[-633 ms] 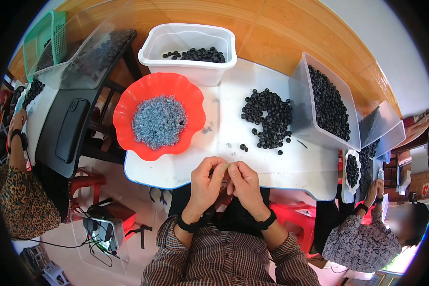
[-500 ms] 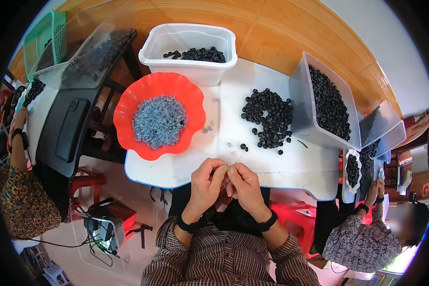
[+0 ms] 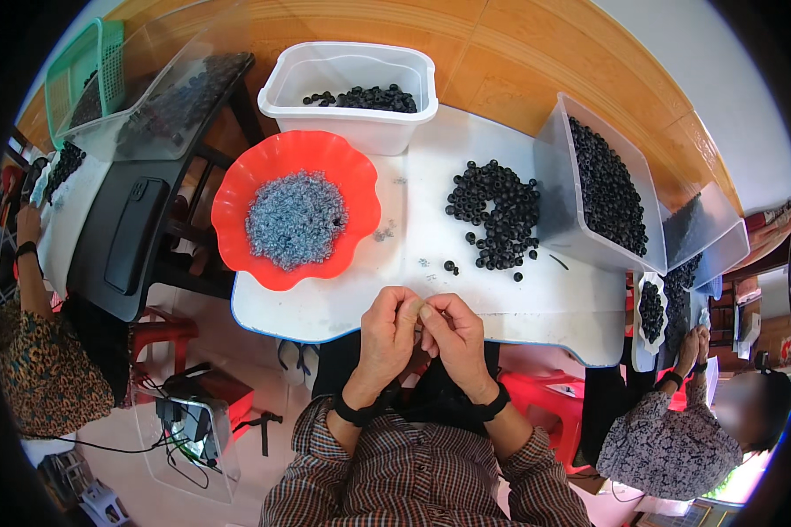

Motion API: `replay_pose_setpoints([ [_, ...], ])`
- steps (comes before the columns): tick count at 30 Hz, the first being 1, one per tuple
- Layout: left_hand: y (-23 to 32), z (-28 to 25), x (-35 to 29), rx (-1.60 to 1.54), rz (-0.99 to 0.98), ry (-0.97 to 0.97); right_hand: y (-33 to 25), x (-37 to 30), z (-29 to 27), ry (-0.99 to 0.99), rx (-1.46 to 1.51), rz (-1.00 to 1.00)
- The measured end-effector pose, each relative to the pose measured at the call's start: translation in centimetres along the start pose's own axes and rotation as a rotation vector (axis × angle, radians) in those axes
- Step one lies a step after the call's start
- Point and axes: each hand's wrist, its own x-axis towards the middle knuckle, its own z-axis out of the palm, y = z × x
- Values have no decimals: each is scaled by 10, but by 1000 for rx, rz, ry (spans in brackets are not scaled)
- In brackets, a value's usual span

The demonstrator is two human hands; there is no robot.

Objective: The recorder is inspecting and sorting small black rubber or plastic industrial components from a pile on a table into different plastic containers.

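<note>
My left hand [image 3: 388, 335] and my right hand [image 3: 455, 341] meet fingertip to fingertip at the front edge of the white table [image 3: 325, 318]. Both are closed in a pinch, and whatever is between the fingertips is too small or too covered to make out. Beyond them to the left, a red scalloped bowl [image 3: 224, 224] holds a heap of small clear bluish-grey pieces [image 3: 294, 220]. On the tabletop ahead and to the right lies a loose pile of small round black parts with holes [image 3: 505, 230]. A pair of black parts [image 3: 450, 267] sits apart, nearer my hands.
A white tub [image 3: 347, 114] and a translucent bin [image 3: 561, 189], both with black parts inside, stand at the back. A black phone [image 3: 136, 237] lies on a dark surface at left. Other people work at left [image 3: 44, 373] and right [image 3: 668, 448]. Red stools [image 3: 545, 408] stand below.
My joined hands have risen very slightly, still pinched together. The left-hand co-worker's hand has shifted a little. The piles and containers look the same.
</note>
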Motion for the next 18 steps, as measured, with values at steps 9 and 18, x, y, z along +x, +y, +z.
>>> replay_pose_setpoints([
  [9,-2,-5,1,-93,70,-69,-5,4,-5,-2,423,199],
  [18,4,-10,3,-57,69,-68,-2,5,-11,-94,454,262],
])
